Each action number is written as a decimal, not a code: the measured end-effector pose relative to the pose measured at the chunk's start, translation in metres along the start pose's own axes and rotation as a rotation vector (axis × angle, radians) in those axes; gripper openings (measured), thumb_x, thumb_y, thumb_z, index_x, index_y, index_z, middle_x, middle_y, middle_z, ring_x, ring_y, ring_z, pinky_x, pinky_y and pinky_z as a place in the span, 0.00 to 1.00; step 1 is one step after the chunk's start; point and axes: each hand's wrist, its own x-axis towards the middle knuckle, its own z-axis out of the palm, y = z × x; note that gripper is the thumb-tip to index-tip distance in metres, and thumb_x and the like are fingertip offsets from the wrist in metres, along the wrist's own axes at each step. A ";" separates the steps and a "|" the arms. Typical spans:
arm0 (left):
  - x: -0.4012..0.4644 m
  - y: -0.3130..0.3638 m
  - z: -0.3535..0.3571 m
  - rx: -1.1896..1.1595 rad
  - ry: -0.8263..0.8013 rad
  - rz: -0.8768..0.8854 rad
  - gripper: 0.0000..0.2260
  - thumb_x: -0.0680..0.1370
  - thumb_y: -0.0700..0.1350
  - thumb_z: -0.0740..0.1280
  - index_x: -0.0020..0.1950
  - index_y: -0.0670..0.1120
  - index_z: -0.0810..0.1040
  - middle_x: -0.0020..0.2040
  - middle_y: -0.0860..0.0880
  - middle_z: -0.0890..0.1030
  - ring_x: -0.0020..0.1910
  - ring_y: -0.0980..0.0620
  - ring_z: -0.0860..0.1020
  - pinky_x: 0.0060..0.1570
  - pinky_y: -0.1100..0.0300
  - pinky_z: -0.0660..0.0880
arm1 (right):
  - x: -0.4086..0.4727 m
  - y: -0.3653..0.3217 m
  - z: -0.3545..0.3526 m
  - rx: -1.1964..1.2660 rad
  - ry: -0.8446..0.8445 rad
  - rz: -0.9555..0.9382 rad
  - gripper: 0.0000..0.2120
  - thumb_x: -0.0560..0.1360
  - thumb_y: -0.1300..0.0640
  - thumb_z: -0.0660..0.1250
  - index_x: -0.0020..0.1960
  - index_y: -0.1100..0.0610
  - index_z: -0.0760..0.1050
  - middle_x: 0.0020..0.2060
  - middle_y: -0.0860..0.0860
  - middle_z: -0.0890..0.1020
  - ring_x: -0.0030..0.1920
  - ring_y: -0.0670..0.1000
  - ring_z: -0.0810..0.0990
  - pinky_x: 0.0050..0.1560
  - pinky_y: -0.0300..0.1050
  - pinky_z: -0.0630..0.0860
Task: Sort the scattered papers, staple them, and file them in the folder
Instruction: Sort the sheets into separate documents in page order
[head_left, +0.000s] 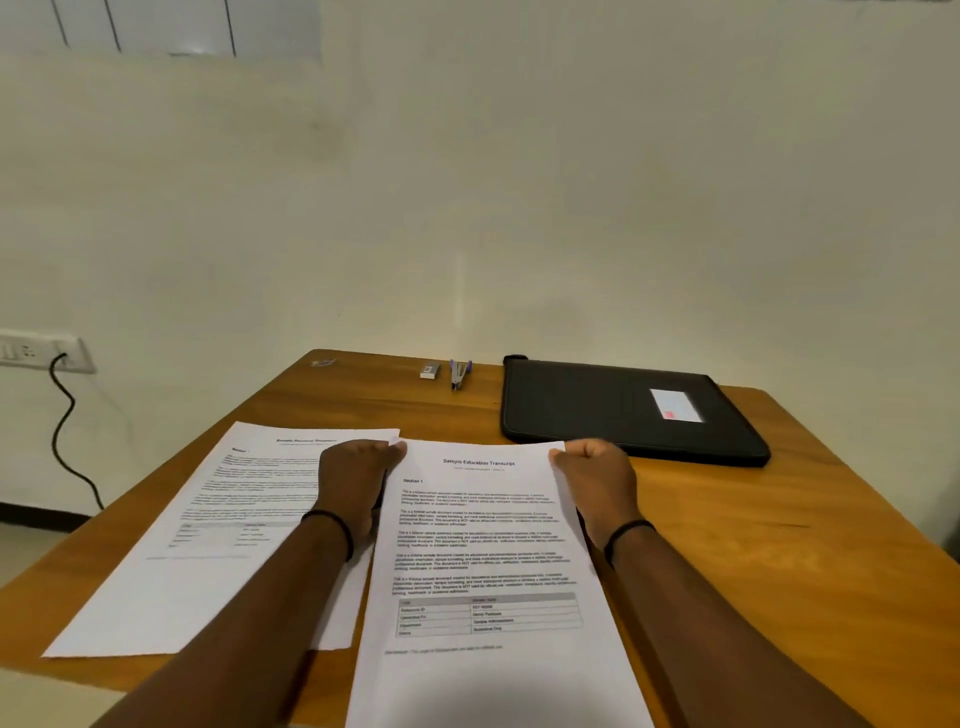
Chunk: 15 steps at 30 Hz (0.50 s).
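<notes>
1. You're gripping the Education Transcript stack (488, 561) by its two far corners, your left hand (353, 478) pinching the top left corner and your right hand (597, 478) pinching the top right. Both sets of fingers are curling round the paper's edge.

2. Holding it at both corners is keeping the sheets squared between your hands, and that looks like the point: you seem to be aligning the edges so a staple will catch every page.

3. How many sheets are in this stack I can't tell from here.

4. A second printed set (218, 530) is lying just outside your left hand, partly under your left forearm and tucked beneath the left edge of the stack you're holding. It's sitting apart as its own pile, so the sorting looks well along.

5. The stapler (460, 373) is waiting beyond your hands, well apart, with a small staple box (429, 370) just beside it on the left.

6. The black folder (623, 410) is lying closed just beyond your right hand, near enough to file into once stapling's done.

7. Everything's resting on the wooden table (779, 519); nothing appears stapled yet.
</notes>
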 end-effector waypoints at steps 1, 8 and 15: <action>0.008 0.002 -0.003 -0.008 0.024 0.011 0.09 0.77 0.39 0.71 0.40 0.37 0.75 0.41 0.36 0.82 0.39 0.40 0.81 0.42 0.50 0.80 | 0.005 -0.005 0.010 -0.064 0.043 -0.061 0.05 0.76 0.56 0.71 0.47 0.57 0.79 0.42 0.51 0.82 0.46 0.53 0.81 0.44 0.44 0.76; 0.071 0.018 -0.004 0.101 0.036 0.104 0.17 0.76 0.38 0.72 0.30 0.42 0.69 0.31 0.40 0.76 0.32 0.48 0.74 0.29 0.64 0.69 | 0.069 -0.058 0.110 -0.214 -0.002 -0.303 0.10 0.75 0.59 0.66 0.37 0.63 0.77 0.34 0.57 0.79 0.35 0.52 0.75 0.37 0.50 0.72; 0.114 -0.002 -0.007 0.065 -0.072 0.049 0.18 0.74 0.36 0.73 0.29 0.44 0.69 0.28 0.45 0.74 0.28 0.49 0.75 0.30 0.62 0.71 | 0.152 -0.049 0.199 -0.575 -0.089 -0.244 0.17 0.76 0.47 0.68 0.56 0.59 0.78 0.52 0.56 0.82 0.52 0.59 0.81 0.46 0.46 0.76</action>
